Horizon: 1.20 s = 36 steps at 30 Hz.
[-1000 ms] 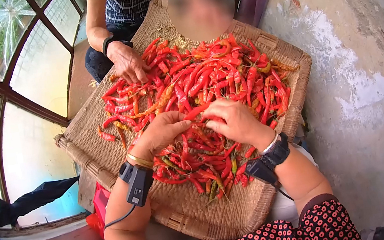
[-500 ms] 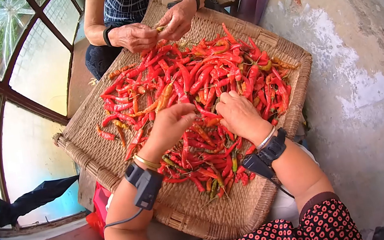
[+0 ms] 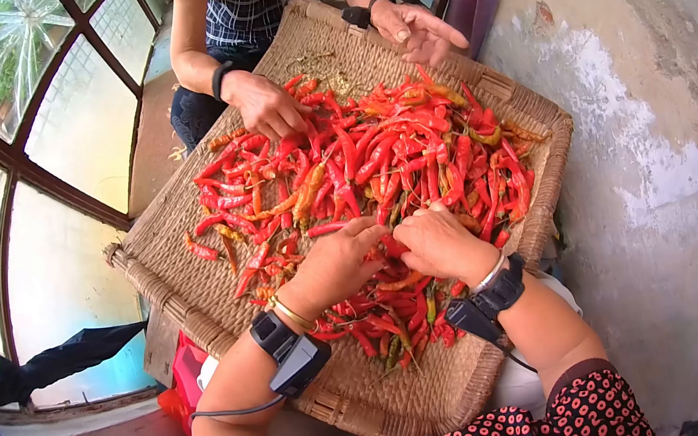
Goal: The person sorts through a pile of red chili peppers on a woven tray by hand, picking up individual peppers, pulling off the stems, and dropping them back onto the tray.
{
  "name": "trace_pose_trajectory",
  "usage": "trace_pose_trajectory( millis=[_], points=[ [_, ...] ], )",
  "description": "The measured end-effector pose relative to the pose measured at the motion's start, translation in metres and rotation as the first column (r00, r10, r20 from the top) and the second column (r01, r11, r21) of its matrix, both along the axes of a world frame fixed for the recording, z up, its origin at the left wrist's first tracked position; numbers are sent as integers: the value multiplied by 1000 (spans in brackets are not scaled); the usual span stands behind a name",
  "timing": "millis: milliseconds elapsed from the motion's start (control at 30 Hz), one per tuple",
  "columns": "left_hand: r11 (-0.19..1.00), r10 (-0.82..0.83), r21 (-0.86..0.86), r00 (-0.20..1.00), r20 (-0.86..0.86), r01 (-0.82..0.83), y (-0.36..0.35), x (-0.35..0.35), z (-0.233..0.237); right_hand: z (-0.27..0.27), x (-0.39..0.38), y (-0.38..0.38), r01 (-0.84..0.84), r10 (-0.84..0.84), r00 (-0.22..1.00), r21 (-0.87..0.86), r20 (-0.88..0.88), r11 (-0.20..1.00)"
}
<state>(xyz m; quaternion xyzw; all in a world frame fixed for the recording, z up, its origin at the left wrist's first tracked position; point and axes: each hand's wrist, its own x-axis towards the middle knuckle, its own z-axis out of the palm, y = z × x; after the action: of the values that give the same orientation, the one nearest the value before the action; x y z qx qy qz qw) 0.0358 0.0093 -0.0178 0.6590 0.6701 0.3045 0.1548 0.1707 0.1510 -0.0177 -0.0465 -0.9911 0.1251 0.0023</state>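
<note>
Hands sit around mid-frame on my feed, so starting there. Left hand (image 3: 339,260) and right hand (image 3: 438,239) are nearly meeting, fingers curled in, and a bit of red chili (image 3: 392,248) shows between the fingertips. From where I'm watching I can't tell which hand actually has a grip on it, if either. Left wrist's got a gold bangle (image 3: 294,314), right wrist a silver bangle (image 3: 488,272).

Just above them spreads the big heap (image 3: 384,149), mostly red with some orange, and a smaller heap (image 3: 382,321) with a few greenish ones sits just below. It's all on a woven tray (image 3: 170,285) taking up the middle of the frame. Top of frame I've got a co-worker: one hand (image 3: 271,108) down on the chilies, the other (image 3: 422,29) open near the tray's upper edge. Further out, window (image 3: 63,206) on the left, black umbrella (image 3: 72,360) lower left, patchy wall (image 3: 631,176) on the right.
</note>
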Motion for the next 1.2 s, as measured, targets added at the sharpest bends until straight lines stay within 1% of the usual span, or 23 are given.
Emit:
trace_pose_trajectory(
  millis=[33, 100, 167, 200, 233, 300, 333, 367, 433, 500, 567, 600, 700, 733, 767, 833, 867, 900, 933, 967, 1033, 1100, 1200],
  points=[
    [992, 50, 116, 998, 42, -54, 0, 3, 2, 1, 1, -1, -41, 39, 995, -24, -96, 999],
    [990, 72, 118, 996, 61, -78, 0, 1, 5, 11, -2, -2, -97, 81, 982, -86, -171, 992],
    [999, -45, -2, 997, 63, 45, -3, -4, 14, 22, -3, -6, 43, -18, 998, -474, 58, 879],
    [988, -22, -153, 999, 44, 29, -3, -6, 17, 21, -3, -4, 56, -38, 998, -501, 47, 863],
    [988, -23, -151, 999, 42, 29, -4, -8, 17, 21, -2, -3, 56, -38, 998, -500, 45, 864],
    [991, 18, -136, 983, 185, 8, -8, -13, 16, 21, -1, 1, 88, -154, 987, -655, -44, 751],
    [980, 78, -194, 975, 210, -36, -10, -17, 20, 19, -1, 4, 154, -235, 972, -739, -5, 656],
    [964, 138, -254, 963, 233, -76, -11, -21, 24, 14, -2, 6, 156, -338, 940, -815, -51, 558],
    [947, 268, -262, 906, 328, -186, -12, -33, 29, 18, 0, 13, 268, -454, 886, -691, -97, 671],
    [893, 449, -257, 780, 435, -370, -7, -42, 31, 22, 0, 15, 305, -473, 877, -665, -83, 682],
    [856, 234, 77, 515, 825, -511, 4, -52, 2, 21, 1, 13, 276, -473, 870, -655, -141, 703],
    [855, 235, 74, 512, 826, -513, 4, -52, 0, 19, 0, 11, 269, -464, 872, -642, -153, 718],
    [841, 411, 70, 718, 563, -536, 3, -51, -4, 19, -1, 9, 261, -374, 923, -572, -88, 778],
    [871, 429, 21, 780, 455, -491, 0, -49, -4, 18, -1, 9, 261, -373, 924, -573, -85, 777],
    [870, 431, 16, 778, 457, -492, -2, -46, -3, 14, -1, 9, 160, -239, 965, -490, -104, 857],
    [966, 201, -186, 974, 108, -179, -4, -31, 10, 9, 2, 7, -65, 37, 995, -315, -93, 947],
    [980, 113, -166, 994, 5, -110, -5, -23, 8, 14, 4, 2, -34, 71, 992, -316, 108, 948],
    [988, 25, -152, 995, -102, -40, -6, -14, 7, 10, 5, 0, -32, 70, 991, -317, 111, 948],
    [961, -58, -272, 998, -34, 47, -7, -9, 11, 5, 8, -2, -83, 107, 990, -220, 96, 972],
    [961, -59, -273, 998, -33, 48, -8, -5, 8, 1, 10, -4, -133, 144, 986, -120, 85, 984],
    [941, -144, -318, 986, -81, 111, -10, 0, 2, -3, 11, -10, -130, 137, 988, -92, 65, 987],
    [933, -160, -338, 984, -78, 125, -10, 0, 1, -14, 10, -13, -119, 115, 990, 40, 79, 992],
    [938, -139, -326, 989, -41, 118, -9, -1, 2, -9, 8, -12, -94, 95, 995, -44, 29, 995]
  ],
)
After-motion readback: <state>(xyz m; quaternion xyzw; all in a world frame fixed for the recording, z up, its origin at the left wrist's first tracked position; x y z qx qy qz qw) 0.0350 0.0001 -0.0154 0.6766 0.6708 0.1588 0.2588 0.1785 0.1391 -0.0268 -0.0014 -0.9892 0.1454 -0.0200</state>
